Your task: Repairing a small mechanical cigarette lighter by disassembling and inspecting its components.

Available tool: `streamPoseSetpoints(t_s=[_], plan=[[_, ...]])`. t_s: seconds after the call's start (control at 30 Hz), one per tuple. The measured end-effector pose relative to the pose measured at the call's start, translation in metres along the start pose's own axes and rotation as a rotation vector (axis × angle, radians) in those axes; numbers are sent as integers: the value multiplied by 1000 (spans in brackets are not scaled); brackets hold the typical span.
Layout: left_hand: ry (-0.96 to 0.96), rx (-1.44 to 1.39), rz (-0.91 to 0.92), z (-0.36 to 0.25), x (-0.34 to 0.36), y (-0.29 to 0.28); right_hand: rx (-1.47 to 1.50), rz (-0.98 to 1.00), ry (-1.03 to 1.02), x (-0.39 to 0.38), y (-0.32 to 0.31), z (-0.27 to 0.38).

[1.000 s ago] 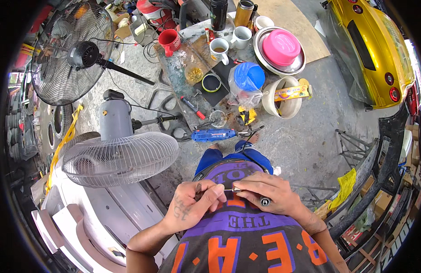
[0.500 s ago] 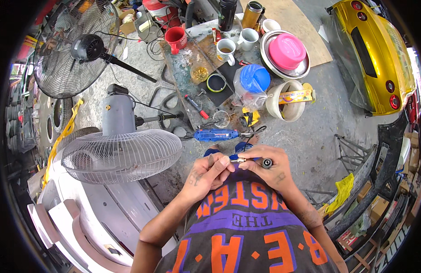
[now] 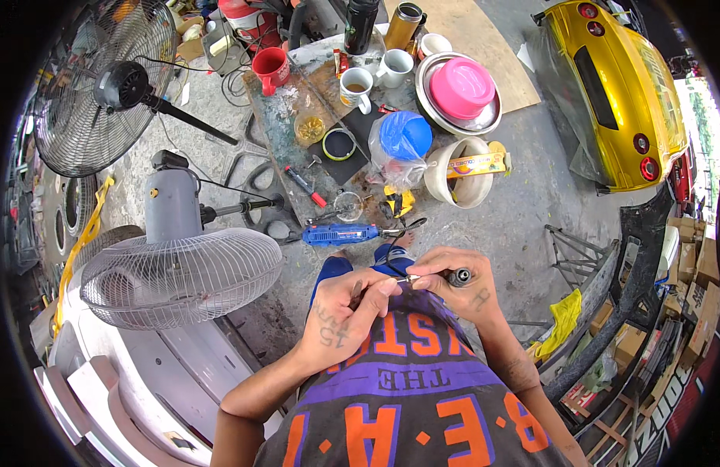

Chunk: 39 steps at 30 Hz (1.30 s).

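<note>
My left hand (image 3: 346, 311) is closed, its thumb and fingers pinching a thin metal bit (image 3: 399, 281) and a small dark item I cannot make out. My right hand (image 3: 462, 289) grips a dark cylindrical handpiece (image 3: 460, 277), with thumb and index finger at its metal tip, where the bit meets it. Both hands are over my printed apron-like shirt (image 3: 406, 389). Beyond them lies a blue rotary tool (image 3: 340, 234) with a cable, on a cluttered worktable (image 3: 270, 136), near a red marker (image 3: 307, 187) and a yellow tool (image 3: 399, 201).
Two standing fans (image 3: 181, 272) are at left beside white panels (image 3: 134, 389). The table holds mugs (image 3: 356, 92), bowls (image 3: 461, 86), a bagged blue container (image 3: 402, 140) and a bucket (image 3: 457, 183). A yellow car body (image 3: 624, 101), black bumper (image 3: 632, 226) and stacked boxes (image 3: 683, 296) stand at right.
Both hands have risen away from me since the first frame, still joined at the bit and handpiece tip. The view has shifted slightly, so the surroundings appear further left.
</note>
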<state>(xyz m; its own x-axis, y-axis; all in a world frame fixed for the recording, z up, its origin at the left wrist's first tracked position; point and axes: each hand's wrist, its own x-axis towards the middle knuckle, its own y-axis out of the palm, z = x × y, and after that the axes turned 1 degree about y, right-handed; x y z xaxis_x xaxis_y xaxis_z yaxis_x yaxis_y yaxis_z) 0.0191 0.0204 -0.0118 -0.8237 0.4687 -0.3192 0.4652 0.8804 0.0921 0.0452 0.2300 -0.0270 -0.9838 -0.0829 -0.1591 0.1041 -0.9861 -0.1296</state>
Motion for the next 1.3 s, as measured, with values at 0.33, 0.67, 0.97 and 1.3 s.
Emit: streamPoseSetpoints(t_s=[0.33,0.67,0.97,1.3], plan=[[458,332,72,-1,5,-6,263,147,63,0,-9,1],[107,94,76,-5,-3,0,99,60,-47,-9,0,3],[-387,-689,310,11,2,-13,-1,100,-69,-16,12,27],[-543,-1125,466,35,4,-15,-54,46,-393,-7,24,26]])
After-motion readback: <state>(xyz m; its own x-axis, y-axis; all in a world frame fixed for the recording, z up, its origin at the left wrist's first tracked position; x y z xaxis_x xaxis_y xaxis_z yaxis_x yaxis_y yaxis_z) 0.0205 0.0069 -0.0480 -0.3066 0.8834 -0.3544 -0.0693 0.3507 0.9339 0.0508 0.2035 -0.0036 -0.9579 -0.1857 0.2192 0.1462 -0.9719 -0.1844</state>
